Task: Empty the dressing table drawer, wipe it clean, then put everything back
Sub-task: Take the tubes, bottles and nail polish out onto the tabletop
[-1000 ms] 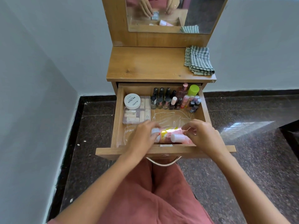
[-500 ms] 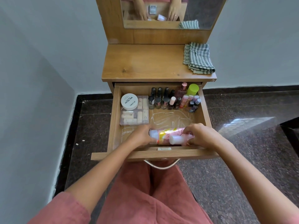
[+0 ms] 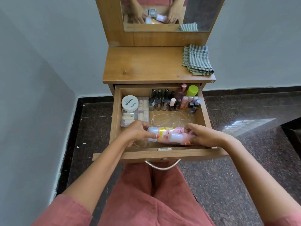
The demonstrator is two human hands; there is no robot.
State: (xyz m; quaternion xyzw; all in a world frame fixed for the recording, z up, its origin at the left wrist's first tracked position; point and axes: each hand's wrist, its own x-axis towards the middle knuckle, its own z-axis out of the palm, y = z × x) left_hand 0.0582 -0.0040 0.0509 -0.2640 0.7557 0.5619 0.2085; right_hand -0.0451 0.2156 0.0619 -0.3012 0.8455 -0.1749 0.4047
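Drawer (image 3: 206, 115) packed, nail polishes (image 3: 164, 101) along its back; left hand (image 3: 136, 133) and right hand (image 3: 206, 136), fingers (image 3: 193, 127) curled, grip pink bottles (image 3: 165, 133) at its front; cloth (image 3: 197, 60) lies folded above it; emptying likely barely begun.

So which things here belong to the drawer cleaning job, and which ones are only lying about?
Job: drawer; pink bottles gripped by left hand and right hand; nail polish bottles; white jar; clear box; striped cloth, likely for wiping.
Only there: mirror; floor.
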